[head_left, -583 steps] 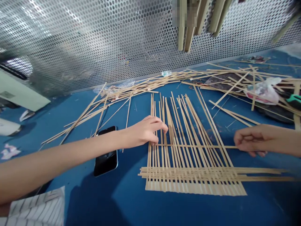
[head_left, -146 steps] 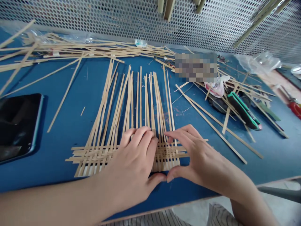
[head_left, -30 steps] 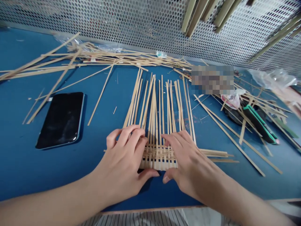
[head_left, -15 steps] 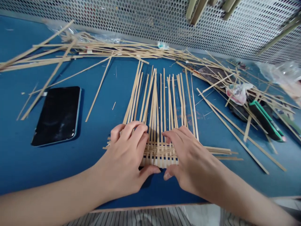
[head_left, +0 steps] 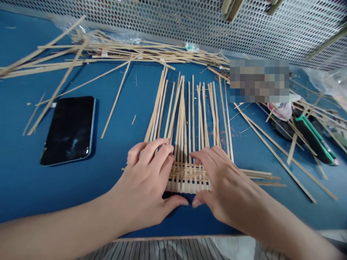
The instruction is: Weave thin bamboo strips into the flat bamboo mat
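Note:
A partly woven mat of bamboo strips (head_left: 188, 177) lies on the blue table, its long loose strips (head_left: 181, 119) fanning away from me. My left hand (head_left: 146, 177) curls over the mat's left side, fingers bent on the strips and thumb along the near edge. My right hand (head_left: 222, 177) grips the right side the same way, its thumb close to the left thumb. Crosswise strip ends (head_left: 264, 177) stick out beyond the right hand. Both palms hide part of the weave.
On the left lies a dark-screened phone (head_left: 69, 130). Loose bamboo strips (head_left: 151, 52) are heaped along the back, below a perforated metal panel (head_left: 168, 21). At right are a green-and-black tool (head_left: 316, 141), crumpled plastic (head_left: 280, 109) and more loose strips. A pixelated patch covers part of the right pile.
The view has shifted slightly, so table items sit a little farther right. Both hands keep nearly the same hold on the woven mat.

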`<action>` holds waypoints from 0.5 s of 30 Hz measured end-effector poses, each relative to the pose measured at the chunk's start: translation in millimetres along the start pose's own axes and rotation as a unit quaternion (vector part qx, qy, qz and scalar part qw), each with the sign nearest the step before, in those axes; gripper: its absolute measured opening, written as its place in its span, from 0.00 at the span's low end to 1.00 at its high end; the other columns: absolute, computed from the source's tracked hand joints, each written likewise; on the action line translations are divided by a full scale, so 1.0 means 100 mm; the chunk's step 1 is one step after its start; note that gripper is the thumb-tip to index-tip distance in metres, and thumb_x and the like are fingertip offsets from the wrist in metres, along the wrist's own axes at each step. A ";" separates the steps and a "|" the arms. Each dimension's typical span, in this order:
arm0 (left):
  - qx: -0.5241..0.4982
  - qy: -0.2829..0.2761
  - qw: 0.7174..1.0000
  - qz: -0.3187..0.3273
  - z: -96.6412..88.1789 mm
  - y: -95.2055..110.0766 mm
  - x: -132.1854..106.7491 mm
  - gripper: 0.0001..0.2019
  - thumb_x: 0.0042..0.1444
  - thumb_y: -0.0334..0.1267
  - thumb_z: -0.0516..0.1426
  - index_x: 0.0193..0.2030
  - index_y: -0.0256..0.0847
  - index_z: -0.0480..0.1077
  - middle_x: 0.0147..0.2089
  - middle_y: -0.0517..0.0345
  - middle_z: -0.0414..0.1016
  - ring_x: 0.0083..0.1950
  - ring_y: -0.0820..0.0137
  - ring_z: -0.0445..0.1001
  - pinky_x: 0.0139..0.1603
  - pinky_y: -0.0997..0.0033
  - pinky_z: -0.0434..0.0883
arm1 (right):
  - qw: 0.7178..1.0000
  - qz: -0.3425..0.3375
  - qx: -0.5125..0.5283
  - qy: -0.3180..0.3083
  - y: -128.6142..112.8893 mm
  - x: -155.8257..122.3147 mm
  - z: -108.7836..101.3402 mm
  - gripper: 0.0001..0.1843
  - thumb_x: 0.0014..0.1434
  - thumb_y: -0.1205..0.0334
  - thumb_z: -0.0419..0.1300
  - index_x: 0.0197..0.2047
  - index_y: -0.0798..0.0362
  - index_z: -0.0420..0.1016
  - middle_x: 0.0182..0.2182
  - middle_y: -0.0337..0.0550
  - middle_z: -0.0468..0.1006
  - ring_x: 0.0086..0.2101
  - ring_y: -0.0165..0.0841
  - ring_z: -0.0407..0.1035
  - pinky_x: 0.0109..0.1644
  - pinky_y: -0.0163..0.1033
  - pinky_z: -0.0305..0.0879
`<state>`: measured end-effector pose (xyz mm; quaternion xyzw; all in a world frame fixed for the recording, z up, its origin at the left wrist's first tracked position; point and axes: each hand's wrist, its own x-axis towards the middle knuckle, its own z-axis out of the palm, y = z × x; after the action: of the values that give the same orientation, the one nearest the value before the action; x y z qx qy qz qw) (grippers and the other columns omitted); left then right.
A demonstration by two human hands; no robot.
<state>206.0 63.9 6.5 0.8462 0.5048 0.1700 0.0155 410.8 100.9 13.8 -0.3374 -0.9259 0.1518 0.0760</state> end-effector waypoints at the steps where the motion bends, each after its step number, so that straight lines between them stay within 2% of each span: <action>1: 0.000 0.008 1.000 0.012 -0.04 -0.01 -0.01 0.33 0.47 0.62 0.57 0.43 0.28 0.69 0.50 0.38 0.68 0.58 0.46 0.61 0.55 0.48 0.54 | 1.000 -0.004 0.010 0.002 0.01 -0.01 -0.01 0.34 0.51 0.61 0.64 0.58 0.59 0.58 0.50 0.55 0.70 0.53 0.47 0.61 0.60 0.57 0.57; 3: 0.001 0.021 0.999 0.025 -0.16 -0.06 -0.04 0.35 0.49 0.63 0.55 0.47 0.28 0.68 0.52 0.38 0.67 0.58 0.46 0.60 0.55 0.48 0.56 | 1.000 -0.001 0.031 0.002 0.02 -0.01 -0.06 0.37 0.49 0.53 0.67 0.58 0.56 0.57 0.48 0.51 0.71 0.51 0.46 0.63 0.57 0.57 0.61; 4: 0.006 0.027 0.999 0.020 -0.23 -0.11 -0.06 0.32 0.52 0.60 0.54 0.48 0.29 0.67 0.52 0.39 0.67 0.59 0.47 0.60 0.54 0.48 0.56 | 0.999 0.003 0.041 0.004 0.02 0.00 -0.10 0.40 0.47 0.50 0.68 0.58 0.55 0.58 0.47 0.50 0.72 0.50 0.45 0.64 0.56 0.55 0.63; 6: 0.029 0.040 0.999 -0.017 -0.37 -0.25 -0.11 0.21 0.57 0.51 0.54 0.48 0.34 0.67 0.52 0.43 0.67 0.58 0.49 0.60 0.53 0.48 0.58 | 0.998 0.013 0.051 0.021 0.02 0.00 -0.20 0.40 0.46 0.46 0.67 0.58 0.54 0.58 0.47 0.48 0.72 0.49 0.43 0.64 0.54 0.51 0.65; 8: 0.046 0.033 0.996 -0.070 -0.46 -0.43 -0.17 0.10 0.61 0.41 0.51 0.43 0.39 0.68 0.49 0.49 0.69 0.56 0.53 0.63 0.51 0.51 0.60 | 0.998 0.025 0.046 0.047 0.05 -0.01 -0.29 0.34 0.51 0.45 0.63 0.57 0.51 0.61 0.48 0.45 0.72 0.50 0.40 0.64 0.53 0.47 0.66; 11: 0.004 -0.018 0.994 -0.106 -0.48 -0.66 -0.27 0.07 0.63 0.38 0.49 0.41 0.42 0.68 0.46 0.54 0.70 0.51 0.60 0.66 0.49 0.56 0.63 | 0.995 0.051 0.010 0.080 0.13 -0.01 -0.38 0.20 0.59 0.48 0.56 0.53 0.46 0.65 0.47 0.41 0.73 0.50 0.39 0.65 0.53 0.48 0.64; 15: -0.063 -0.036 0.992 -0.101 -0.38 -0.75 -0.35 0.08 0.65 0.37 0.48 0.42 0.43 0.68 0.45 0.57 0.70 0.50 0.64 0.67 0.50 0.60 0.63 | 0.993 0.068 0.000 0.099 0.14 0.01 -0.36 0.15 0.61 0.50 0.55 0.48 0.48 0.68 0.44 0.44 0.74 0.48 0.41 0.67 0.51 0.51 0.65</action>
<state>115.2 65.0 17.8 0.7936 0.5754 0.1682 0.1037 427.4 120.4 43.1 -0.4127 -0.8888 0.1221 0.1572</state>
